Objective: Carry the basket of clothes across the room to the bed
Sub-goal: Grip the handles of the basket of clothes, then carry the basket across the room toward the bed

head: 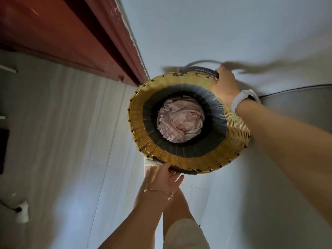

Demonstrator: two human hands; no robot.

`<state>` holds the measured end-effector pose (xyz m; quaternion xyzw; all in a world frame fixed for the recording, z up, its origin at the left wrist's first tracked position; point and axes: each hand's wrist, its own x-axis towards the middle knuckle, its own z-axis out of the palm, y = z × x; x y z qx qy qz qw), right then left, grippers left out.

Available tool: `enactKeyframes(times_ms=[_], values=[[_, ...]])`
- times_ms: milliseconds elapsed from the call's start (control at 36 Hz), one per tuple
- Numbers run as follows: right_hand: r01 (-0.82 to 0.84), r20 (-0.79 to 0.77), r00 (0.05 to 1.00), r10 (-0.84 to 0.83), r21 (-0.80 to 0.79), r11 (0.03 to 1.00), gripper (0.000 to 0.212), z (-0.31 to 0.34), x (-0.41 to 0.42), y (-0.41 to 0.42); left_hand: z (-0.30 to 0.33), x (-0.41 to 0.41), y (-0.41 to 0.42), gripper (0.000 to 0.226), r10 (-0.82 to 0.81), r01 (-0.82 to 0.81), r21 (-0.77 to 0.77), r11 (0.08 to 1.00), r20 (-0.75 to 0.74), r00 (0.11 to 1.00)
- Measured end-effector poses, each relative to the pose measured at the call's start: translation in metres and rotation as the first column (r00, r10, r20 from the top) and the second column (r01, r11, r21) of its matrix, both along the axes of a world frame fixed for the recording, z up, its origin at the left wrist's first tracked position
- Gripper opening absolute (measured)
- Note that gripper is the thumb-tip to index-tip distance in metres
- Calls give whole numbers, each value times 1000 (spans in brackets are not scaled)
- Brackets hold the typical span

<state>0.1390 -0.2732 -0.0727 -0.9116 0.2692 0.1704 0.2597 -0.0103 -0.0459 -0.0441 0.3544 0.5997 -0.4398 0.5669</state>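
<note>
I look straight down into a round woven basket (143, 126), yellow with a dark band inside, hanging above the pale floor. Crumpled pinkish-white clothes (180, 121) lie at its bottom. My right hand (224, 87), with a white watch on the wrist, is closed around the dark handle on the basket's far rim. At the near rim, my left hand (161, 177), with a thin bracelet on the wrist, grips the other dark handle, its fingers curled under it. My bare leg and pale shorts show below the basket.
A red-brown wooden door or cabinet front (71, 33) runs along the upper left. A grey rounded object (296, 105) with a dark cable sits at the right. A white plug with a cord (22, 211) lies at the lower left, and a dark object (3, 150) at the left edge.
</note>
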Motion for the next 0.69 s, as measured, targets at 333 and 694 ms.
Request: enactKeyframes(times_ms=[333, 694], values=[[-91, 82, 994, 77, 187, 978, 31, 70, -27, 38, 37, 17, 55, 22, -186, 17, 549, 836, 252, 950], [38, 102, 992, -74, 317, 948, 34, 123, -118, 123, 93, -16, 162, 35, -633, -19, 876, 482, 363, 684]])
